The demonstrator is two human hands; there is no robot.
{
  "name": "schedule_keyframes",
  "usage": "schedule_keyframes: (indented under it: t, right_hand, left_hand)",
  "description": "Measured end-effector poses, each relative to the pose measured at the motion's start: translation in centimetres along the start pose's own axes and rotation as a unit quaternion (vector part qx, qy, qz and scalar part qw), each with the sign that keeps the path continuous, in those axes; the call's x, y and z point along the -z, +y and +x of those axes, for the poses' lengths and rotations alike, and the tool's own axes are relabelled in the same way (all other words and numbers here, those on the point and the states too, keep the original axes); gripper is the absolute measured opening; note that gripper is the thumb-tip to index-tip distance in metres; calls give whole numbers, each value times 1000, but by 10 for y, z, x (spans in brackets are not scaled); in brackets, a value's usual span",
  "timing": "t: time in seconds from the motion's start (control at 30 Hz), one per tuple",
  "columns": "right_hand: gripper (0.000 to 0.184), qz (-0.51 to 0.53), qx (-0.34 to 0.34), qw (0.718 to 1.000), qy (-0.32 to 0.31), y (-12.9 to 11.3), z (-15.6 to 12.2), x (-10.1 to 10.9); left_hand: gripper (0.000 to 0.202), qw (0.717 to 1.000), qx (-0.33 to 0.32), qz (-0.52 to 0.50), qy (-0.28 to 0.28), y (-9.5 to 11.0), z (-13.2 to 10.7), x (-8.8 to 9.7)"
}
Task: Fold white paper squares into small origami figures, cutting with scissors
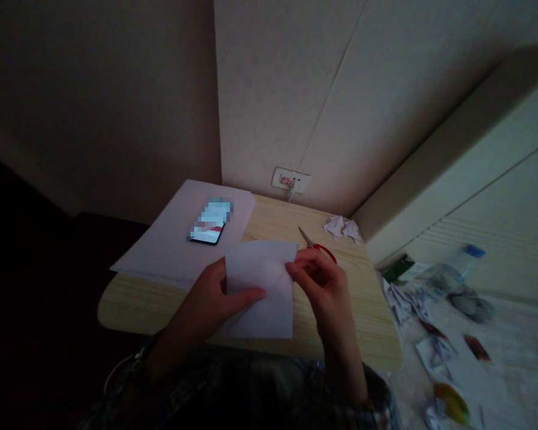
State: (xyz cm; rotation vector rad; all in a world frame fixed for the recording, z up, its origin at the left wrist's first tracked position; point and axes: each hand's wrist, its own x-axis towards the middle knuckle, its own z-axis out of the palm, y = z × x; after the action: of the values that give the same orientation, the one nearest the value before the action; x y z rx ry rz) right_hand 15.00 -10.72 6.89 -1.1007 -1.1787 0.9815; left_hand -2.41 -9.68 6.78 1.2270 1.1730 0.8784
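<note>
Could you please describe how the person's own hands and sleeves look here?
The left hand and right hand are bare, with no gloves. The left sleeve and right sleeve are dark with a checked pattern, and both end short of the wrists. The dim light hides finer detail.

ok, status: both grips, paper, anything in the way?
Left grip on white sheet, thumb across its face. Right grip pinching its right edge. Red-handled scissors beyond right grip, seemingly not in the way.
</note>
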Motion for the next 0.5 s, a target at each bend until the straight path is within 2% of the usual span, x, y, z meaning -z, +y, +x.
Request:
schedule_keyframes:
  t: [0.27, 0.5]
  right_hand:
    - [5, -12, 22, 1000, 9, 3, -2, 3]
    - [4, -55, -6, 998, -24, 2, -1, 10]
  left_hand:
    - [35, 1000, -9, 30, -3, -1, 5, 1]
    - [38, 998, -6, 68, 8, 0, 6, 1]
